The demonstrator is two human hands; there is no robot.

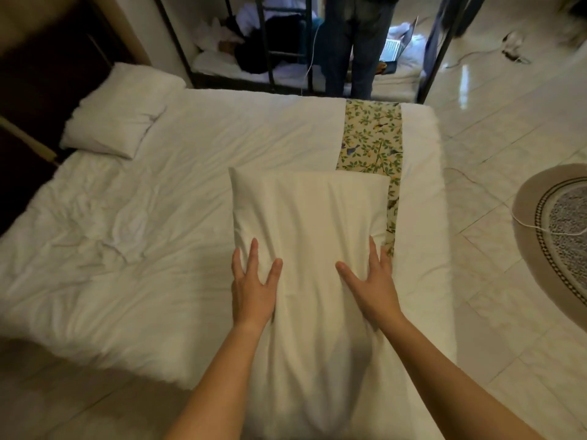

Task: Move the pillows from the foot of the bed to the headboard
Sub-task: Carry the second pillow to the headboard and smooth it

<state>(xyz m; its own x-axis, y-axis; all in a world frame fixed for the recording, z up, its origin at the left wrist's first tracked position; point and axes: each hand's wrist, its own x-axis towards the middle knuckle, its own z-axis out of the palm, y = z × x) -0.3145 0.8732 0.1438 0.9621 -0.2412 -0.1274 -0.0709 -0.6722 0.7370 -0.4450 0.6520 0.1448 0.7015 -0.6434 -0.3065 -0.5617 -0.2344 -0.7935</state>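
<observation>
White pillow over the bed beside the floral runner, left hand and right hand flat against it, fingers spread wide, second pillow by the dark headboard.

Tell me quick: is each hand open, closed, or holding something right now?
Left hand: open, fingers spread flat against the pillow.
Right hand: open, fingers spread flat against the same pillow.
</observation>
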